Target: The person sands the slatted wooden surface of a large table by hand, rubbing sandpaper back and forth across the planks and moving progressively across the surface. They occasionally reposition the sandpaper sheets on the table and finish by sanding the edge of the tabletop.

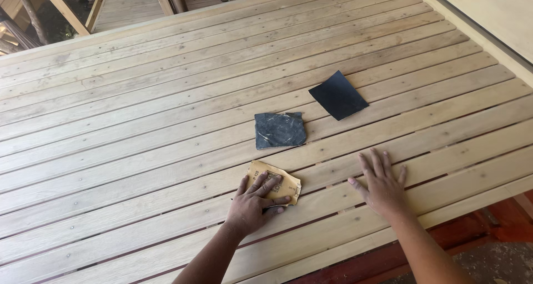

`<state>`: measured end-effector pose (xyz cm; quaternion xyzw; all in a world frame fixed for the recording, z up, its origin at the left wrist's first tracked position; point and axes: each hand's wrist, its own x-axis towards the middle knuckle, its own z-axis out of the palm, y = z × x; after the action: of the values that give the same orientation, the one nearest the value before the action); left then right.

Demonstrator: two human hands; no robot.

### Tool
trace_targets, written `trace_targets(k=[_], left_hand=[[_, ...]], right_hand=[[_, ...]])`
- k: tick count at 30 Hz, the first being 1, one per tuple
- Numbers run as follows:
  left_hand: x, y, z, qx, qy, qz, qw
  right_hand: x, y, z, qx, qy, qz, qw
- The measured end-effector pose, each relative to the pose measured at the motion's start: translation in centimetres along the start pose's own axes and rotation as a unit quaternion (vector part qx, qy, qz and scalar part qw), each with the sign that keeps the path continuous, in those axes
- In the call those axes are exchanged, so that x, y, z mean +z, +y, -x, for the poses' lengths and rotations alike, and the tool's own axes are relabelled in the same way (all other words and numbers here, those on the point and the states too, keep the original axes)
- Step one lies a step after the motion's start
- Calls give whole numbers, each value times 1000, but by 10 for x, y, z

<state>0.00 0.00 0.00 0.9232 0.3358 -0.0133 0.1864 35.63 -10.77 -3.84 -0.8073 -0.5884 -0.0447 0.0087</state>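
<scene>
So there's just the one head view, looking down on a big slatted wooden panel (166, 123) made of pale planks running side to side with narrow gaps between them.

The left hand (252, 202) is pressing down on a folded piece of sandpaper (280, 183), tan backing side up, with some print on it that I won't bother with. Fingers are spread over the sheet and the thumb sticks out to the right along its near edge, so it's more of a flat pin-down than a proper clenched grip. The sandpaper lies on a plank near the bottom edge of the panel, roughly mid-frame.

The right hand (382, 183) is just laid flat on the planks, well to the right of the sandpaper, fingers stretched out and slightly fanned, holding nothing.

Farther up the panel there are two more sheets. A worn grey sandpaper sheet (280, 130) with pale scuff marks lies just beyond the tan one, not touching it. A darker black sandpaper sheet (338, 95) lies a bit farther up and to the right, turned at an angle, apart from the grey one.

At the near edge, reddish wood (472, 228) shows under the panel. Top left, past the panel, you can see wooden posts (61, 6) and some decking.
</scene>
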Motion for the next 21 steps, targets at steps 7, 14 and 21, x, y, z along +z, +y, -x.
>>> trace_targets(k=[7,14,21], left_hand=[[20,80,-87,32,53,16,998],[34,88,-123,11,32,34,999],[20,-80,69,-298,99,-48,948]], right_hand=[[15,8,-2,-11,51,0,999],[29,14,-1,1,68,-40,997],[25,11,-2,-3,20,-3,1000]])
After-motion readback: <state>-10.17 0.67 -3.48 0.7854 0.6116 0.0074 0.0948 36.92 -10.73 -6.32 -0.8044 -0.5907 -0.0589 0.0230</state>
